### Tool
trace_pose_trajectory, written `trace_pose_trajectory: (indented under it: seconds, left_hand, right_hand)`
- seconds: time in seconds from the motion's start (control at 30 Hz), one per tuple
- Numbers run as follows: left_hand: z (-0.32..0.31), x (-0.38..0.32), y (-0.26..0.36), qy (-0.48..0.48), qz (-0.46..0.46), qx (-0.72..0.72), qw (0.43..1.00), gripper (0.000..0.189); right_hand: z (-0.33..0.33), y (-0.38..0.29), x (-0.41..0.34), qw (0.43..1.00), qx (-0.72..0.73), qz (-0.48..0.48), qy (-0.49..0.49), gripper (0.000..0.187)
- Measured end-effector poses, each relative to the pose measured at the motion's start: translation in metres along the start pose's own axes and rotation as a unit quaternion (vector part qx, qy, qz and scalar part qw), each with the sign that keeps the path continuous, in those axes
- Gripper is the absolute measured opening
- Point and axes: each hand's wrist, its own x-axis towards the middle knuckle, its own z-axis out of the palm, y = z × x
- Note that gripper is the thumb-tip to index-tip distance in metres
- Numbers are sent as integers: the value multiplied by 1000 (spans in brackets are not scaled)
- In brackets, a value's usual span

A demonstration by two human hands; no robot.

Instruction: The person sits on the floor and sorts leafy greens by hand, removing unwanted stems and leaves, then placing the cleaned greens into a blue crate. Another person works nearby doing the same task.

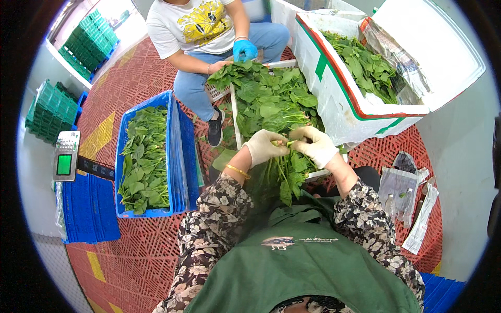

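My left hand (266, 148), in a pale glove, grips the stems of a few spinach plants (287, 178), whose leaves hang down over my apron. Close beside it, my right hand (315, 146), gloved too and slightly blurred, pinches the stem ends; its fingertips are partly hidden. Beneath and beyond both hands stands a white plastic crate (236, 117) heaped with loose spinach (270, 99).
Opposite sits a person (195, 31) with one blue glove (245, 50), handling spinach. A blue crate (171, 156) of spinach stands left, near a scale display (66, 156). At right are an open foam box (332, 101) holding greens and plastic bottles (407, 201) on red floor matting (145, 242).
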Motion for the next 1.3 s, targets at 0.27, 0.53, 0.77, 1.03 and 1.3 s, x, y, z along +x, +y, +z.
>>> trace_pose_trajectory:
  seconds: [0.27, 0.53, 0.77, 1.03, 1.3]
  left_hand:
    - [-15, -8, 24, 86, 25, 91, 992, 41]
    - [-4, 11, 21, 82, 2, -40, 996, 31]
    - [-48, 7, -19, 190, 20, -174, 966, 30]
    - [-108, -33, -42, 261, 69, -379, 885, 39]
    - [-75, -28, -24, 273, 28, -222, 936, 25]
  right_hand:
    - [-6, -1, 15, 995, 19, 91, 27, 32]
    - [1, -5, 17, 957, 266, 112, 30, 33]
    - [-13, 51, 2, 987, 25, 133, -84, 35]
    - [-25, 159, -23, 884, -379, 269, -45, 29]
    - [17, 190, -5, 788, -478, 371, -115, 31]
